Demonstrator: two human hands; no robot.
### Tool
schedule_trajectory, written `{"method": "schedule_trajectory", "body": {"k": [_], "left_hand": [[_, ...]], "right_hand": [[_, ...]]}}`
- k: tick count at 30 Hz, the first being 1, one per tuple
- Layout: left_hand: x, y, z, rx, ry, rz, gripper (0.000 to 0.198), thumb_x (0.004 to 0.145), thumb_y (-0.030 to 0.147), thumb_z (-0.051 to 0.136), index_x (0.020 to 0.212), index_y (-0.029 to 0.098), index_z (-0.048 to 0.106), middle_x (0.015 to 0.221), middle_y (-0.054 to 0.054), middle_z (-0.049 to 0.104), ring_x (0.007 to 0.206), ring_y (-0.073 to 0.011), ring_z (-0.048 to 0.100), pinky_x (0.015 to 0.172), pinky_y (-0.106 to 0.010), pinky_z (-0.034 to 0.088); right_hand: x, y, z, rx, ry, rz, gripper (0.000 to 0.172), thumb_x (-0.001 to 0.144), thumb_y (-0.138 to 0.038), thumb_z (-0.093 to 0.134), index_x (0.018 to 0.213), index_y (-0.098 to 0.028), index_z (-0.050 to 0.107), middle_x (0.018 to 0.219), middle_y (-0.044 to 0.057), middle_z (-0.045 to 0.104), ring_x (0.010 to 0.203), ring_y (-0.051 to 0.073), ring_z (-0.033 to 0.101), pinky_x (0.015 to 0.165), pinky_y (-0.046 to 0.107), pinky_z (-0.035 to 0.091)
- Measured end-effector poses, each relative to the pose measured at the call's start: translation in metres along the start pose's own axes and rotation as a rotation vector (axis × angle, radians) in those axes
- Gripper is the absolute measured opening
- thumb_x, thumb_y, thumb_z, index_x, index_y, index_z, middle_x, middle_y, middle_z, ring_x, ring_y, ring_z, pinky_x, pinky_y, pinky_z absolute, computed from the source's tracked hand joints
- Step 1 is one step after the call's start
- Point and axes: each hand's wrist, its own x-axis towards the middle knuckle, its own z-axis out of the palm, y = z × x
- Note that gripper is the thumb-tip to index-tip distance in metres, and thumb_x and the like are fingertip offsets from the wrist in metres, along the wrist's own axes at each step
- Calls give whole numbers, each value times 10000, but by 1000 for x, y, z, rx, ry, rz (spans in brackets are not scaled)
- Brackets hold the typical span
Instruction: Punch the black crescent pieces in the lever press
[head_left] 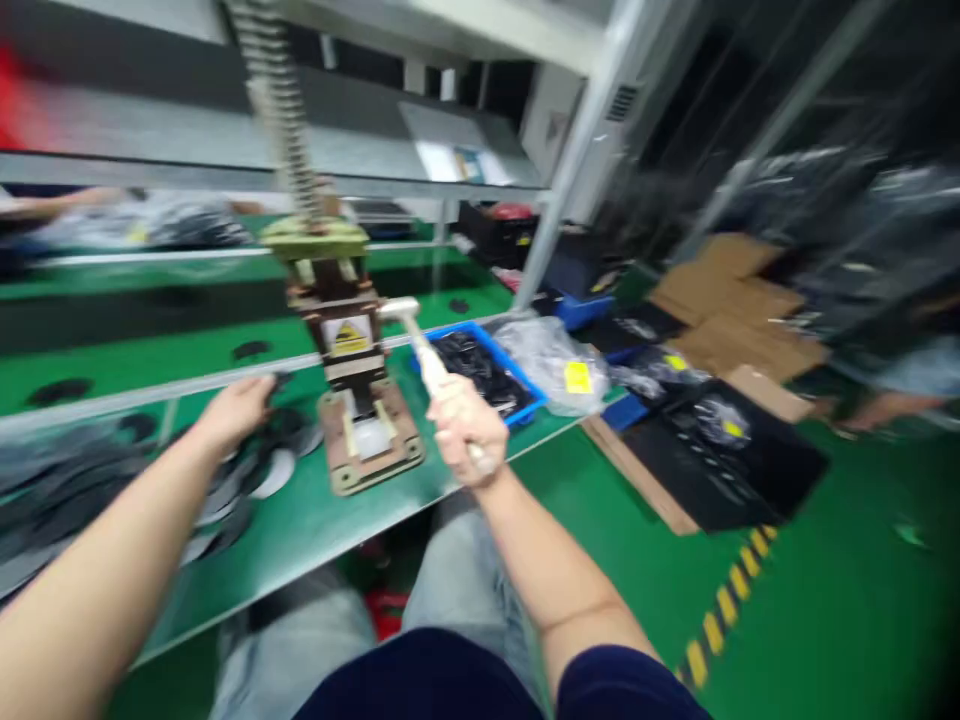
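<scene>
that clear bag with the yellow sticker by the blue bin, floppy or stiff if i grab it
Probably floppy: the clear bag crumples and slumps beside the blue bin. Its glossy film may be slippery. It bulges, so likely filled, yet the blur hides how heavy. The right hand grips the press handle, away from it.

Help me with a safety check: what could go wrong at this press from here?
1. The right hand grips the lever handle while the left hand lies on dark parts close beside the press; fingers straying under it during a pull could get pinched.
2. The press stands near the front edge of the bench; a hard pull might shift it towards the person's lap.
</scene>
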Motion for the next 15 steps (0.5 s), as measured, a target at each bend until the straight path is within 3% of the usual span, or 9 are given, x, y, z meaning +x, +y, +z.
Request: {"method": "schedule_trajectory", "body": {"k": [2, 4, 7, 10, 15], "left_hand": [[-19, -27, -26, -95, -18, -89, 267, 1019, 408, 643, 1003, 145, 687, 847, -25, 703, 719, -163, 698, 655, -299, 606], [-36, -39, -29, -328, -129, -121, 245, 947, 384, 739, 925, 166, 629, 754, 3, 686, 652, -145, 703, 605, -250, 589], [-56, -37, -10, -525, -253, -160, 358, 845, 365, 865, 889, 181, 560, 728, -7, 711, 679, -155, 750, 637, -241, 621], [-66, -28, 11, -530, -327, -171, 397, 816, 350, 902, 890, 183, 550, 686, -16, 711, 661, -176, 764, 604, -245, 630], [-57, -16, 34, -486, -296, -184, 333, 928, 340, 797, 842, 188, 514, 580, -11, 669, 588, -184, 749, 531, -231, 608]], "right_hand": [[-4, 7, 0, 81, 1, 49, 280, 893, -251, 617, 624, -216, 544, 627, -19, 581, 754, 164, 661, 1022, 504, 544], [-7, 14, 0, 87, 5, 62, 290, 897, -226, 614, 623, -216, 518, 632, -20, 562, 747, 167, 647, 1028, 536, 535], [-8, 16, 0, 81, 11, 61, 288, 894, -205, 609, 627, -214, 501, 632, -23, 550, 733, 166, 638, 1020, 555, 537], [-7, 12, 0, 66, 11, 58, 286, 896, -199, 598, 630, -216, 496, 630, -26, 545, 722, 166, 629, 1012, 569, 543], [-5, 11, 0, 57, -12, 67, 280, 895, -204, 601, 638, -221, 492, 638, -28, 545, 733, 167, 630, 1028, 580, 540]]}}
